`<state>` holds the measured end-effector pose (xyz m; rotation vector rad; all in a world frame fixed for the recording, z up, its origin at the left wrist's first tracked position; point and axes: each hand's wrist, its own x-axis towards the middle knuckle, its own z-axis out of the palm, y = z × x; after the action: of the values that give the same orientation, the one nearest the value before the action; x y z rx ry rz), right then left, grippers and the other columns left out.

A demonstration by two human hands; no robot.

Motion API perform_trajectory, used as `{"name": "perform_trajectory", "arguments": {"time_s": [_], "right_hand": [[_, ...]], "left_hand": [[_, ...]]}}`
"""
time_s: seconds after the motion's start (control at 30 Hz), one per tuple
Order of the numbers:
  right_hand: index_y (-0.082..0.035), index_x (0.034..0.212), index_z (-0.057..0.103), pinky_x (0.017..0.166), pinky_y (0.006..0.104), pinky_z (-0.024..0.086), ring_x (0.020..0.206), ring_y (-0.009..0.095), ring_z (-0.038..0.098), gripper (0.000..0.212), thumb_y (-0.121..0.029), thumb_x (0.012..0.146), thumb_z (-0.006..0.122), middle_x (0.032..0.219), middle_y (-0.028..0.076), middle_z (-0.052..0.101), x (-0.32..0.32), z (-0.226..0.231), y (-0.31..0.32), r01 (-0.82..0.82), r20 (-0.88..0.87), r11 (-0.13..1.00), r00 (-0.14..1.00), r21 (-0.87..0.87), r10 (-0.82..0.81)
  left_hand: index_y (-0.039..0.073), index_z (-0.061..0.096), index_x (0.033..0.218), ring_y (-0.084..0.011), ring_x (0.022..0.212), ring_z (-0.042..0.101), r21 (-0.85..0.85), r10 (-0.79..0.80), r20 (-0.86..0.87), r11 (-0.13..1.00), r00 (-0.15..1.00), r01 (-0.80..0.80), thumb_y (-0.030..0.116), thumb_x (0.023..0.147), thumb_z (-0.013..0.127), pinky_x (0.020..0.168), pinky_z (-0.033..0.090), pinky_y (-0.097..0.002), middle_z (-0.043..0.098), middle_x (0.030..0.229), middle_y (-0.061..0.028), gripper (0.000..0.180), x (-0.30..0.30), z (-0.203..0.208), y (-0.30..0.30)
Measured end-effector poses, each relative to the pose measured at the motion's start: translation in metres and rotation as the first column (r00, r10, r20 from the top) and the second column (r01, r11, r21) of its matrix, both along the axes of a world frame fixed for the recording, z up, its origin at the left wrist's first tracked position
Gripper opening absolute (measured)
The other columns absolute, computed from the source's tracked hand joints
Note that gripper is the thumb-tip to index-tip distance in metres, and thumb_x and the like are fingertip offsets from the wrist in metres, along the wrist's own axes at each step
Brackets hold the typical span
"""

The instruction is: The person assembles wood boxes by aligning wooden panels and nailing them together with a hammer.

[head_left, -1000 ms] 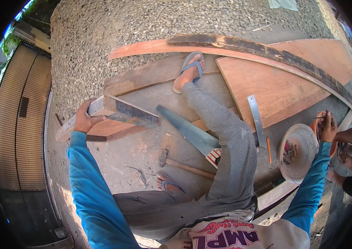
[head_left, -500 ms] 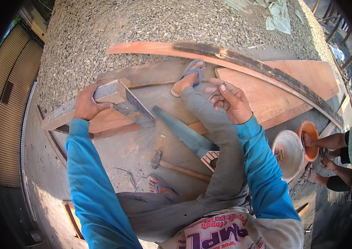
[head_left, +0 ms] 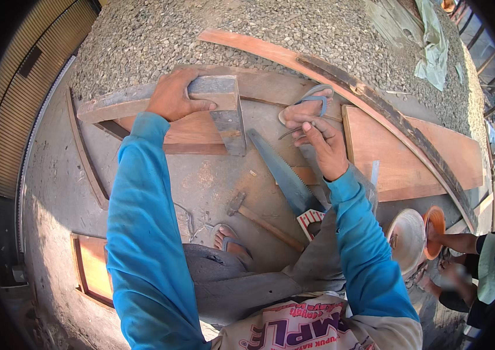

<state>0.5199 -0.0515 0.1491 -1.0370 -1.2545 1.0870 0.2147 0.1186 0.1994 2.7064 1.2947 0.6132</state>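
My left hand (head_left: 174, 96) is closed over the top edge of a wooden frame (head_left: 113, 104) made of grey-stained boards, close to its corner. The frame stands on the ground with a reddish plywood panel (head_left: 195, 128) showing inside it. To the right, my raised right hand (head_left: 324, 143) pinches a thin metal nail (head_left: 287, 133), which points toward the frame. Below that hand lies a handsaw (head_left: 282, 175) with a red and white handle, partly under my leg. A hammer (head_left: 265, 224) with a wooden handle rests on the ground between my feet.
Gravel (head_left: 160, 41) spreads across the far side. A long curved board (head_left: 387, 114) lies over a plywood sheet (head_left: 434, 154) on the right. Beyond my right arm are a round basin (head_left: 405, 233), an orange bucket (head_left: 436, 224) and another person's arms. A small framed panel (head_left: 93, 265) lies lower left.
The frame's corner has turned, its end board now standing more upright, with my left hand still gripping it. My right hand keeps the nail, now tilted flatter. The whole view has shifted.
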Motion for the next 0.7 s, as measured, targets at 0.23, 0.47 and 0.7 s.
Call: {"name": "perform_trajectory", "arguments": {"time_s": [0.23, 0.47, 0.7], "right_hand": [[0.000, 0.116, 0.064, 0.071, 0.0264, 0.052, 0.081, 0.011, 0.059, 0.032, -0.026, 0.099, 0.054, 0.101, 0.007, 0.068, -0.023, -0.140, -0.054, 0.073, -0.015, 0.945, 0.997, -0.319, -0.082], [-0.002, 0.115, 0.065, 0.067, 0.0257, 0.051, 0.078, 0.011, 0.059, 0.032, -0.028, 0.098, 0.056, 0.097, 0.005, 0.068, -0.030, -0.201, -0.085, 0.106, 0.050, 0.878, 0.994, -0.467, -0.093], [-0.003, 0.114, 0.065, 0.066, 0.0254, 0.050, 0.078, 0.010, 0.059, 0.033, -0.029, 0.097, 0.057, 0.096, 0.004, 0.068, -0.029, -0.202, -0.078, 0.107, 0.011, 0.885, 0.993, -0.453, -0.114]], "left_hand": [[0.010, 0.058, 0.122, -0.0334, 0.113, 0.054, 0.114, -0.013, -0.085, 0.993, 0.996, 0.022, 0.055, 0.063, 0.080, 0.100, 0.037, -0.0456, 0.061, 0.117, -0.0132, 0.077, 0.000, -0.005, -0.010], [0.013, 0.056, 0.126, -0.0333, 0.121, 0.049, 0.220, 0.095, -0.094, 0.973, 0.991, -0.072, 0.062, 0.065, 0.076, 0.108, 0.029, -0.0490, 0.057, 0.125, -0.0124, 0.081, -0.030, -0.007, -0.002], [0.011, 0.056, 0.128, -0.0352, 0.115, 0.053, 0.186, 0.086, -0.022, 0.979, 0.996, -0.080, 0.058, 0.068, 0.076, 0.100, 0.040, -0.0451, 0.059, 0.123, -0.0139, 0.079, -0.034, 0.001, -0.006]]}}
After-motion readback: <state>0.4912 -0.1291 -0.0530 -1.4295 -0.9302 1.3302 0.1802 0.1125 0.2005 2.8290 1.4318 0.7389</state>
